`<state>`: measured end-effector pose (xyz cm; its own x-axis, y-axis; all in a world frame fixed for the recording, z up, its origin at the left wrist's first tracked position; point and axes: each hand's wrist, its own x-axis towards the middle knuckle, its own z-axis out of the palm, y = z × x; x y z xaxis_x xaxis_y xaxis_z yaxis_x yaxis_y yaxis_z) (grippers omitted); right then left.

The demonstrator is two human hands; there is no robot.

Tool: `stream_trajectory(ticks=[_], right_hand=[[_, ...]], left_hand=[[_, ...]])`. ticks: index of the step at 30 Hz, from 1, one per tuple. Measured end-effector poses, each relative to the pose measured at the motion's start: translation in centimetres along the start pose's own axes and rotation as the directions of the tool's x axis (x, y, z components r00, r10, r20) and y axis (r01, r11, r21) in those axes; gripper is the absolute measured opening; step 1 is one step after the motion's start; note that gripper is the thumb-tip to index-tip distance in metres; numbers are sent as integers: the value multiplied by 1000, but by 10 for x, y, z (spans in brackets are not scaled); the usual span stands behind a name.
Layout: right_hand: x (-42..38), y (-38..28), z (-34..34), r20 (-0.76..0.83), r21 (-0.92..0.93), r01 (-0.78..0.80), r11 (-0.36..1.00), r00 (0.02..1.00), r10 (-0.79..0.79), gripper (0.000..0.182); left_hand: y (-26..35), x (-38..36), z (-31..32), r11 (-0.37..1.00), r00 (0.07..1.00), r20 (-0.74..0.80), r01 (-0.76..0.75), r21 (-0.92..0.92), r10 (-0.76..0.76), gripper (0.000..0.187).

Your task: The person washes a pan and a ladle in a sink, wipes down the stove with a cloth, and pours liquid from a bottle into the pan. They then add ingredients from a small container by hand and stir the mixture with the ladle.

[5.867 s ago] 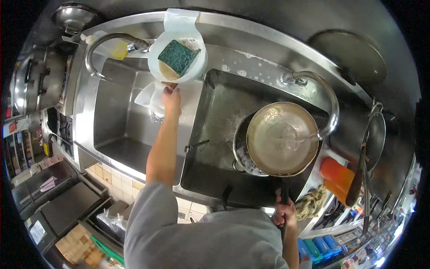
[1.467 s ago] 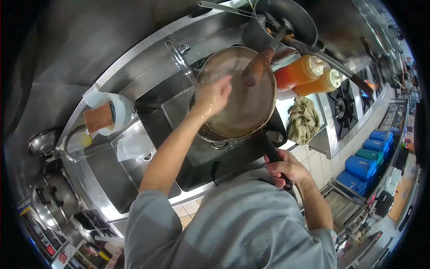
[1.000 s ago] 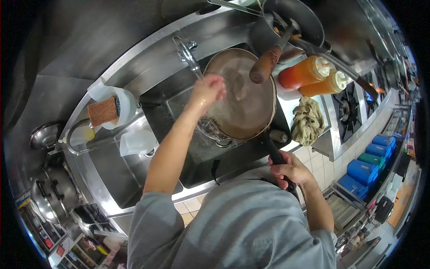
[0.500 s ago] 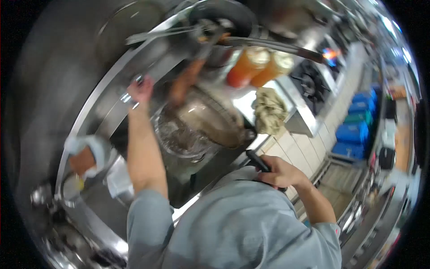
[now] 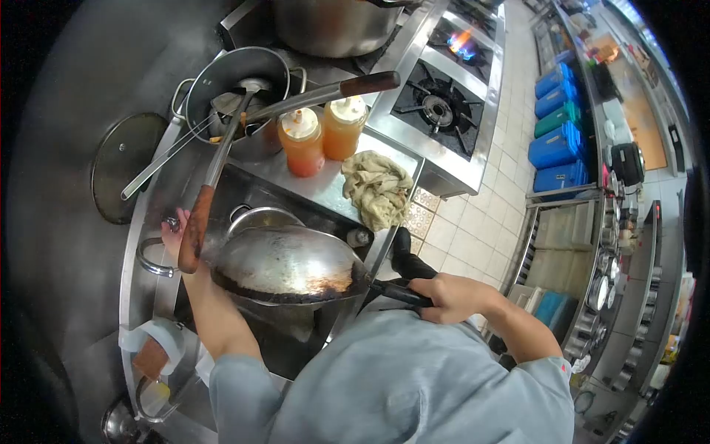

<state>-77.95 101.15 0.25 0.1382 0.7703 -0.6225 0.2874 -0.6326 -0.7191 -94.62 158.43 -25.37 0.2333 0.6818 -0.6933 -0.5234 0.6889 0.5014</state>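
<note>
My right hand (image 5: 455, 297) is closed round the black handle of a steel wok (image 5: 288, 263). The wok is tipped over the sink (image 5: 259, 181), its scorched outer side facing up. My left hand (image 5: 174, 235) is at the faucet (image 5: 154, 259), beside its small metal knob, partly behind a wooden ladle handle; its fingers look curled at the knob. Below the wok a steel pot (image 5: 265, 217) shows in the sink. The ladles stand in a deep pot (image 5: 238, 74) at the sink's back edge.
Two sauce bottles (image 5: 302, 144) and a crumpled cloth (image 5: 377, 189) sit right of the sink. Beyond them is a stove (image 5: 436, 107) with a lit flame. A glass lid (image 5: 129, 169) leans at the left. Blue bins (image 5: 555, 148) line the right shelf.
The wok has turned from its inside showing to its outer side facing up. My right hand has stayed on its handle, my left hand by the faucet. The camera view has shifted.
</note>
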Motion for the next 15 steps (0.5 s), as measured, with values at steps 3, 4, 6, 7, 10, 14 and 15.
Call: stream_trajectory(ticks=[3,4,6,7,10,14,15], right_hand=[[-12,19,-3,-13,25,-34,999,999,34,27],[-17,27,-4,-29,35,-33,999,999,34,29],[-29,37,-10,-29,59,-64,996,997,66,29],[-36,43,-14,-26,85,-105,991,994,108,29],[-58,65,-27,-69,116,-77,990,994,85,23],[-90,120,-43,-133,227,9,974,991,22,23],[-102,123,-55,-86,327,-71,942,991,104,24]], left_hand=[[-1,-1,1,999,999,-19,-42,5,42,67],[-7,6,-7,999,999,-17,-48,3,48,67],[-15,40,-42,857,893,233,-440,267,386,60],[-9,53,-62,856,891,239,-443,267,387,60],[-7,21,-55,970,988,-15,-146,194,152,60],[-69,-115,-52,684,889,40,-379,623,456,61],[-82,-132,-63,642,866,26,-390,660,500,64]])
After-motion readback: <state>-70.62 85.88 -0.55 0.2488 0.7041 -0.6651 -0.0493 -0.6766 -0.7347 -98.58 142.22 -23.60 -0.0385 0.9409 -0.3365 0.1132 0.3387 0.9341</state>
